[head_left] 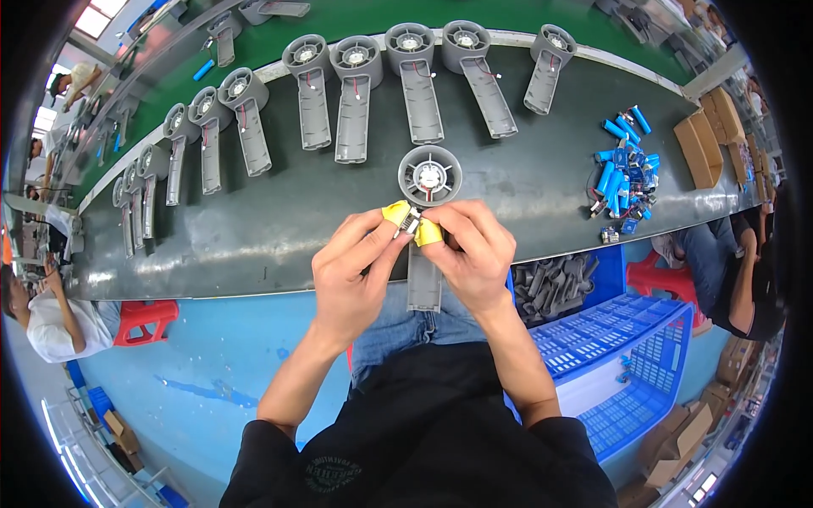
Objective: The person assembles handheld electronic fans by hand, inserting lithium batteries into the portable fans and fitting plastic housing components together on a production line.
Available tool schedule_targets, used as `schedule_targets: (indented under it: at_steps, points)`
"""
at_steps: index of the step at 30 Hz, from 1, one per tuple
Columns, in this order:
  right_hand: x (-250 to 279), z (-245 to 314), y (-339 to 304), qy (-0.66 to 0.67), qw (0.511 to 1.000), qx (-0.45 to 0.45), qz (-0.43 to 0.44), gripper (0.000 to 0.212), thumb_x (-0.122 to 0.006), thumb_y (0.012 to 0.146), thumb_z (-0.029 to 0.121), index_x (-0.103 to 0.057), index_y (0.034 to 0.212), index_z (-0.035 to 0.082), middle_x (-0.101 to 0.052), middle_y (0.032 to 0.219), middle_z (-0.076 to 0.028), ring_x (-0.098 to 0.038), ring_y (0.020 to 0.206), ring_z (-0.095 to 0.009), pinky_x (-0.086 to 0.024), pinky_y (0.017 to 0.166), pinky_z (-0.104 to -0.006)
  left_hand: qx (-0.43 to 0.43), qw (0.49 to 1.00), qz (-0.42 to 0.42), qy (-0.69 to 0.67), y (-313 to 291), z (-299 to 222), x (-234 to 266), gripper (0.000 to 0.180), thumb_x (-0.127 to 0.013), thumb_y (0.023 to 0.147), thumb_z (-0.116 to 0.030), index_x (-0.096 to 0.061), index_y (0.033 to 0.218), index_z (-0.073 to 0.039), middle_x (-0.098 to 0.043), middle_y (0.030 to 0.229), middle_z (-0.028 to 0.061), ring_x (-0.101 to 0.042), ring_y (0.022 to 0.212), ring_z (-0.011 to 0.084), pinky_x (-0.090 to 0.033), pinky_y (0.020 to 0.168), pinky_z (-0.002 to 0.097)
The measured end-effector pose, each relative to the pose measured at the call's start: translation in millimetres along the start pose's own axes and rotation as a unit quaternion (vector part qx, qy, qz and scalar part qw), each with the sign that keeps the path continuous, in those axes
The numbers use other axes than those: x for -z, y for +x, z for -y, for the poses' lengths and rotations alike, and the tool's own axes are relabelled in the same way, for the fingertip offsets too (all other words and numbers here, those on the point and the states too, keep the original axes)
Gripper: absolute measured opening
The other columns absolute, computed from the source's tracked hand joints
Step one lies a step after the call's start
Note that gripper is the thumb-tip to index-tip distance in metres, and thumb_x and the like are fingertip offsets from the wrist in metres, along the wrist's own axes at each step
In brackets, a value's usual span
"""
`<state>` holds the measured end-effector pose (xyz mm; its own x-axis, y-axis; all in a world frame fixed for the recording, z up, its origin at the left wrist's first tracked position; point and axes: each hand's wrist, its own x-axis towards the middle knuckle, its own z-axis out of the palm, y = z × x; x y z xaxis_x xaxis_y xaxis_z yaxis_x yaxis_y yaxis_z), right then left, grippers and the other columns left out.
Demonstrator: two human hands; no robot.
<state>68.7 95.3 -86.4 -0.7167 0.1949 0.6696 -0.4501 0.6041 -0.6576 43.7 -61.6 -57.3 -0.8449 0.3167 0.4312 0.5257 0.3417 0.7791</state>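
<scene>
Both hands meet over the table's near edge. My left hand (351, 262) pinches one side of a small black-and-white electronic part (410, 222), and my right hand (474, 250) grips its other side. Bright yellow pieces (429, 233) cover or sit at the fingertips; whether they are finger covers or tape I cannot tell. Under the hands lies a grey fan housing (423, 288), its round fan (430, 175) just beyond the fingers and its open handle pointing toward me. The hands partly hide the handle's upper end.
Several similar grey fan housings (421, 102) line the far side of the dark green table (339, 220). To the right lie a pile of blue battery cells (622, 178) and a cardboard box (699, 151). Blue crates (622, 339), one with grey parts (555, 288), stand below; people sit at both sides.
</scene>
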Motion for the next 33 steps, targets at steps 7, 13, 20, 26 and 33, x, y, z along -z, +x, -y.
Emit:
schedule_targets:
  at_steps: [7,13,20,26,33]
  points:
    - [2,0,2,-0.005,1.0,0.001,0.02,0.023,-0.077,0.069,0.0,-0.069,0.091,0.002,-0.063,0.083,-0.005,-0.052,0.054,-0.01,-0.043,0.048,-0.0235,-0.071,0.997,-0.014,0.002,3,9,-5,0.026,-0.074,0.076,0.007,-0.07,0.102,0.003,-0.069,0.097,0.0134,-0.065,0.083,0.0257,-0.052,0.071,0.0316]
    - [1,0,-3,0.008,0.999,-0.039,0.004,0.027,-0.078,0.064,0.004,-0.066,0.088,0.006,-0.063,0.083,-0.004,-0.061,0.065,-0.02,-0.047,0.056,-0.0322,-0.05,0.999,0.019,-0.001,2,11,-2,0.026,-0.074,0.076,0.007,-0.07,0.101,0.003,-0.069,0.097,0.0132,-0.065,0.082,0.0253,-0.052,0.069,0.0319]
    - [2,-5,1,0.007,0.999,0.028,0.044,0.023,-0.077,0.068,-0.004,-0.066,0.088,0.0,-0.062,0.083,-0.005,-0.051,0.056,-0.009,-0.043,0.049,-0.023,-0.022,0.997,0.074,-0.025,4,15,7,0.021,-0.072,0.079,0.005,-0.069,0.1,0.004,-0.065,0.095,0.0118,-0.062,0.076,0.0223,-0.05,0.064,0.0293]
    - [0,-6,-1,0.014,0.999,0.02,0.028,0.024,-0.076,0.068,-0.006,-0.065,0.088,0.0,-0.061,0.083,-0.006,-0.052,0.056,-0.01,-0.044,0.049,-0.0237,-0.042,0.995,0.074,-0.054,2,22,5,0.025,-0.067,0.082,0.009,-0.068,0.106,0.006,-0.063,0.097,0.0126,-0.059,0.076,0.0176,-0.047,0.065,0.0261]
    - [-2,-6,-1,-0.029,0.997,0.073,0.015,0.023,-0.077,0.065,-0.006,-0.066,0.085,0.0,-0.063,0.08,-0.006,-0.056,0.059,-0.014,-0.046,0.051,-0.0252,-0.045,0.992,0.107,-0.05,0,27,9,0.024,-0.066,0.084,0.008,-0.068,0.108,0.005,-0.062,0.099,0.012,-0.059,0.077,0.017,-0.047,0.064,0.0256]
